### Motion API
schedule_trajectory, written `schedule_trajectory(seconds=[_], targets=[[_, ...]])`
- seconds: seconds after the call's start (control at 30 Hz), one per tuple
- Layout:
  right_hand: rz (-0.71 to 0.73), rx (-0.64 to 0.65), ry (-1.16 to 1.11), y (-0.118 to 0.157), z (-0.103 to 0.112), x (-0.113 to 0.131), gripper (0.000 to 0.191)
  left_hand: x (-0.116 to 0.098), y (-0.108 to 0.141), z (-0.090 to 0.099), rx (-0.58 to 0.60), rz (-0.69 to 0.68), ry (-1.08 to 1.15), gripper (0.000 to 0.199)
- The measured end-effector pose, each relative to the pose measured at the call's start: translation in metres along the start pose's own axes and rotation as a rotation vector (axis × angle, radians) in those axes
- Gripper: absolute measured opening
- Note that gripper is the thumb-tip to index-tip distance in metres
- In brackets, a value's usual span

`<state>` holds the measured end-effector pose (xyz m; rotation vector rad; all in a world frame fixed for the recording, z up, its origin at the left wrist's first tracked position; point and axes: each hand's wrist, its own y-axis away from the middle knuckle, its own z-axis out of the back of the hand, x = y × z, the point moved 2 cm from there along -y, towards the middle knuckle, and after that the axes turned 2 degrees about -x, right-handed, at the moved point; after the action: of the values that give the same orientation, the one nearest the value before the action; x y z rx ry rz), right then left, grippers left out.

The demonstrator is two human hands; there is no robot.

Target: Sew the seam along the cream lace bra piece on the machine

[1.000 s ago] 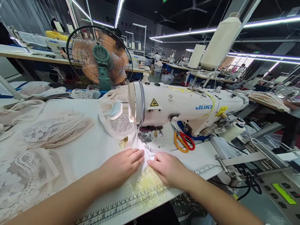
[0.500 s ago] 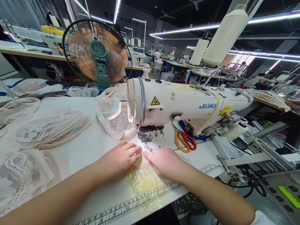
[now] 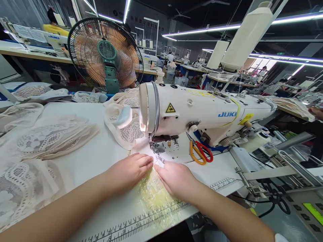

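My left hand [image 3: 131, 171] lies at the front of the needle area, fingers together and bent over the edge of pale fabric [image 3: 141, 147]. Close beside it, my right hand [image 3: 176, 176] pinches the same fabric between thumb and forefinger; the fingertips are partly hidden. A small silver metal piece [image 3: 159, 158] juts out by the right fingertips, and I cannot tell whether it belongs to the machine. The fabric runs under the presser foot [image 3: 155, 147] of a white sewing machine [image 3: 176, 107]. Beneath my hands lies a yellowish, shiny clear film [image 3: 156, 195].
Scissors [image 3: 199, 153] with orange and red handles lie beside the needle plate. Lace pieces [image 3: 55, 137] are spread at the left, and a lace garment [image 3: 128, 131] sits behind the needle. A printed ruler [image 3: 141, 220] follows the table's front edge. A large fan [image 3: 106, 53] stands behind.
My left fingers have drawn closer together, and its thumb no longer shows. More pale fabric bunches beside the needle. The view has shifted slightly.
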<state>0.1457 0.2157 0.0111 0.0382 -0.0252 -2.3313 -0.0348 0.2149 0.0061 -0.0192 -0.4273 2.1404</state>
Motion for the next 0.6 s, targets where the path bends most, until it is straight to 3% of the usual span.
schedule_trajectory(seconds=[0.37, 0.6], targets=[[0.103, -0.463, -0.021, 0.008, -0.027, -0.005, 0.032, 0.015, 0.001, -0.008, 0.026, 0.012, 0.022, 0.036], [0.093, -0.515, -0.050, 0.008, -0.025, -0.005, 0.026, 0.023, -0.006, -0.006, 0.016, 0.069, 0.002, 0.036]])
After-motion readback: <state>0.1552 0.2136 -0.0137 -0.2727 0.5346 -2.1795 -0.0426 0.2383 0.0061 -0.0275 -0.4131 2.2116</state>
